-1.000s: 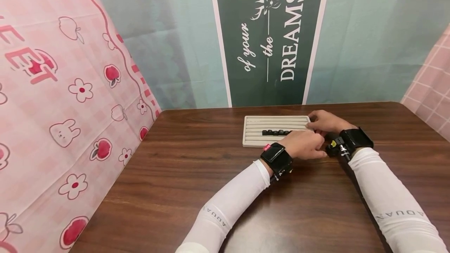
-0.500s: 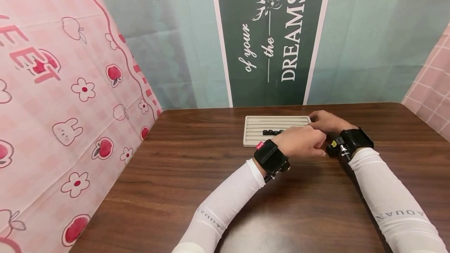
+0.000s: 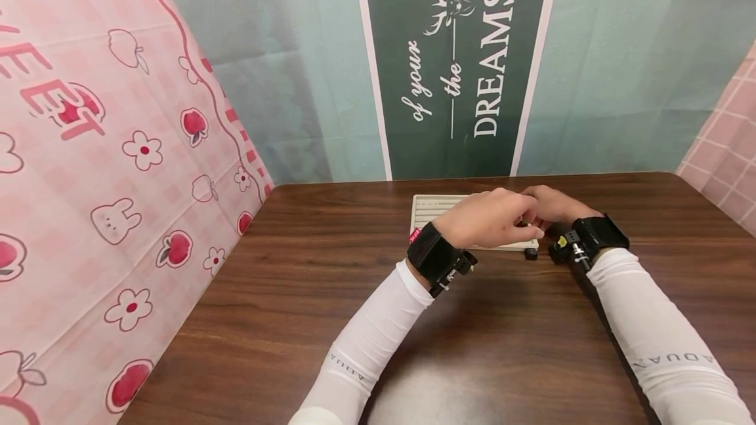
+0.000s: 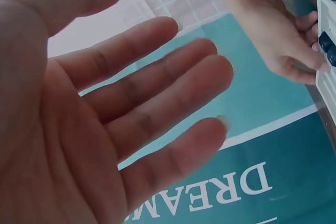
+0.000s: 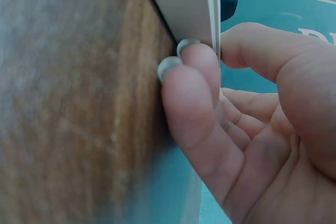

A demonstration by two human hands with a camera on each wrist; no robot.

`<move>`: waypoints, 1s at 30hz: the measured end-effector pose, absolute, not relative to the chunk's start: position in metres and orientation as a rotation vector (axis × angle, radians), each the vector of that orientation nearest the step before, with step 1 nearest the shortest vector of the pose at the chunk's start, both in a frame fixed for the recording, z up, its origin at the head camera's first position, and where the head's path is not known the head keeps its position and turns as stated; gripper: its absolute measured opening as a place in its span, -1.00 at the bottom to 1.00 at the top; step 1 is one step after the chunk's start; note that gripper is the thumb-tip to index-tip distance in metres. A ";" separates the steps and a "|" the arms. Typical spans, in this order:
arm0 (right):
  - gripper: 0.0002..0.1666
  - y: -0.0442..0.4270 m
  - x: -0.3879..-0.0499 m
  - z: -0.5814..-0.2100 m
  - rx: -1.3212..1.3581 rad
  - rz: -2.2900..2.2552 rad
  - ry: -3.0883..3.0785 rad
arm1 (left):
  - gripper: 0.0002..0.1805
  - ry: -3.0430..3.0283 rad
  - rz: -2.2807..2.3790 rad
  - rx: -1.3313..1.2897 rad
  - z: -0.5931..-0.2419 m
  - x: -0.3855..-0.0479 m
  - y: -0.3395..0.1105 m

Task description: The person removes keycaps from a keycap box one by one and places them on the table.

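Observation:
A pale ribbed tray [image 3: 434, 205] lies near the far edge of the table, partly covered by my left hand [image 3: 481, 218]. In the left wrist view the left hand's fingers are spread and nearly straight, and its palm [image 4: 68, 129] holds nothing. With thumb above and fingertips beneath, my right hand [image 3: 552, 205] grips the right edge of the tray, as the right wrist view shows. Small black blocks [image 4: 329, 45] sit on the tray; their exact kind is unclear. One black block [image 3: 531, 254] is by the tray's near right corner.
The brown wooden table [image 3: 283, 294] runs toward me. Behind it hangs a teal and green curtain [image 3: 307, 84] with white lettering. A pink patterned cloth [image 3: 147, 228] borders the left side, and a pink grid cloth [image 3: 729, 136] the right.
My left hand has lifted and moved up over the tray, its fingers opening out. A black block at the near right corner is now visible. The right hand stays at the tray's edge.

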State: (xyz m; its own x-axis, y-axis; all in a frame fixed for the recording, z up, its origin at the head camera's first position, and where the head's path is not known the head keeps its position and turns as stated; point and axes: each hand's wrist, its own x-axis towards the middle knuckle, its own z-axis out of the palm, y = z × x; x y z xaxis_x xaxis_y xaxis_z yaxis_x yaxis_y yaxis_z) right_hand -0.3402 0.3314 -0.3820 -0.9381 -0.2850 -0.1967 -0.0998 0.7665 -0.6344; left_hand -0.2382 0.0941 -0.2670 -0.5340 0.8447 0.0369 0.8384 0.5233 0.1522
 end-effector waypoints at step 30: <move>-0.30 0.331 -0.341 -0.385 -0.253 -0.930 2.666 | -0.35 2.828 0.812 1.163 -0.245 -0.281 0.022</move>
State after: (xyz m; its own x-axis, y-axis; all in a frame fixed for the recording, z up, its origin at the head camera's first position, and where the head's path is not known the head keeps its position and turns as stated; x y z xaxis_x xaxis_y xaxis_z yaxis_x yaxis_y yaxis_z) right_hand -0.3409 0.3310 -0.3852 -0.9378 -0.2631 -0.2264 -0.0652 0.7742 -0.6296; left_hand -0.2807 0.0219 -0.2446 -0.7296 0.6514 0.2082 0.6626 0.5983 0.4506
